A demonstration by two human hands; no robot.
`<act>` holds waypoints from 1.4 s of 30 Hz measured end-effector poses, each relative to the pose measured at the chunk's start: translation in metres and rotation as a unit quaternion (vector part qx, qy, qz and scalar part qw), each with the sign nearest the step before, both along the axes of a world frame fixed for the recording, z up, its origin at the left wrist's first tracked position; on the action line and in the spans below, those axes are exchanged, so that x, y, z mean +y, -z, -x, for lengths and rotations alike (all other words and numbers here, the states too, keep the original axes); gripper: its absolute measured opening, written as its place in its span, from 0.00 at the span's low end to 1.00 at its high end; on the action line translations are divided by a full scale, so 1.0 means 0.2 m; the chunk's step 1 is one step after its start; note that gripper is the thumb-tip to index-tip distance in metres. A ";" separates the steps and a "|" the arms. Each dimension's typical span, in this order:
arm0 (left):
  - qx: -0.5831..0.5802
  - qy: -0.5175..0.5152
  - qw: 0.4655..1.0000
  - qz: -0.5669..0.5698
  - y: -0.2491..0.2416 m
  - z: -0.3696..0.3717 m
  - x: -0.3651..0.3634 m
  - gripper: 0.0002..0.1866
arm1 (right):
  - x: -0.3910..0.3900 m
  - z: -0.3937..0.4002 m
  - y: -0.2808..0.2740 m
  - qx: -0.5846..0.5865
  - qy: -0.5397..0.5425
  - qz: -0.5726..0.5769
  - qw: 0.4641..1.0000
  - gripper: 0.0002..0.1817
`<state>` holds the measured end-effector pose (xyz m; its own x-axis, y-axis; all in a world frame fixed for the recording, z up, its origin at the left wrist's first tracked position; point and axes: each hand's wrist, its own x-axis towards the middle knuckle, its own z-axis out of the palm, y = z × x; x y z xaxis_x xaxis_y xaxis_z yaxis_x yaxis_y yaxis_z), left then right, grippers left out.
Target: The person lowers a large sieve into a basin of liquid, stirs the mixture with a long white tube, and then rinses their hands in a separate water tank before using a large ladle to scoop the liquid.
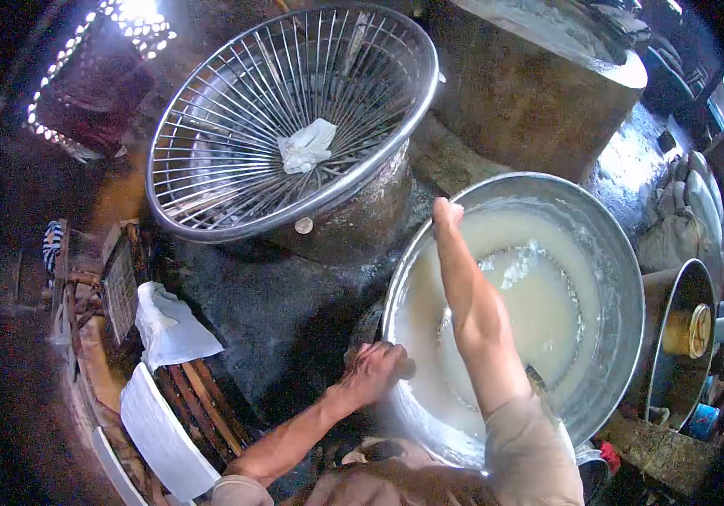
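A large metal basin (623,253) with cloudy, pale liquid (539,320) fills the right centre. White foam (520,266) floats on the liquid in a patch and a broken ring. My right hand (447,212) is closed at the basin's upper left rim, its arm stretched across the liquid. Lower down, my left hand (376,369) is closed at the left rim; its fingertips are partly hidden.
A round metal rack (210,181) holding a crumpled white cloth (306,147) stands at upper left. Behind the basin is a big brown vat (530,93). White sheets (164,430) lie at lower left. A metal drum (674,337) stands at right.
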<state>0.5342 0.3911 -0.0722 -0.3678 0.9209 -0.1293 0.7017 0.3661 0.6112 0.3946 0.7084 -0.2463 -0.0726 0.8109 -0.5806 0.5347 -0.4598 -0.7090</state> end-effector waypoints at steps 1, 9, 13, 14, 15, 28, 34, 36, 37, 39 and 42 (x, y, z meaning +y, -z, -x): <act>-0.001 -0.002 1.000 -0.027 0.02 -0.02 -0.01 0.13 | 0.05 0.01 0.07 0.026 0.000 -0.076 0.997 0.31; -0.087 -0.042 0.991 -0.098 0.33 -0.14 -0.11 0.15 | 0.60 -0.48 -0.81 0.200 -0.097 -0.410 0.884 0.50; -0.124 -0.030 0.989 -0.078 0.30 -0.09 -0.09 0.20 | 0.84 -0.77 -1.29 0.207 -0.103 -0.551 0.802 0.45; -0.100 -0.038 0.991 -0.075 0.30 -0.15 -0.16 0.21 | 0.75 -0.95 -1.45 0.193 -0.097 -0.577 0.787 0.45; -0.130 -0.064 0.982 -0.118 0.32 -0.21 -0.23 0.19 | 0.60 -1.14 -1.63 0.207 -0.106 -0.598 0.767 0.45; -0.077 -0.076 0.985 -0.132 0.21 -0.02 -0.22 0.28 | 0.07 -1.97 -2.62 0.056 -0.045 -0.684 0.726 0.40; -0.151 -0.024 0.983 -0.102 0.04 -0.06 -0.16 0.28 | 0.10 -2.36 -2.56 0.002 0.050 -0.657 0.752 0.40; -0.151 -0.024 0.973 -0.171 -0.02 -0.09 -0.07 0.26 | 0.26 -2.51 -2.47 -0.022 0.079 -0.682 0.727 0.41; -0.127 -0.019 0.972 -0.195 -0.11 -0.14 -0.02 0.25 | 0.24 -2.59 -2.45 -0.014 0.081 -0.666 0.741 0.41; -0.075 0.004 0.964 -0.254 -0.31 -0.24 0.09 0.21 | 0.16 -2.71 -2.41 -0.031 0.081 -0.627 0.774 0.39; -0.019 0.057 0.944 -0.325 -0.55 -0.47 0.30 0.18 | 0.32 -2.95 -2.24 -0.065 0.138 -0.615 0.774 0.36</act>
<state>0.6275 0.4515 0.0378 -0.2679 0.8433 0.4659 0.6872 -0.1717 0.7059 0.9845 0.7733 0.2011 0.1969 0.7299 0.6545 0.6393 0.4105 -0.6502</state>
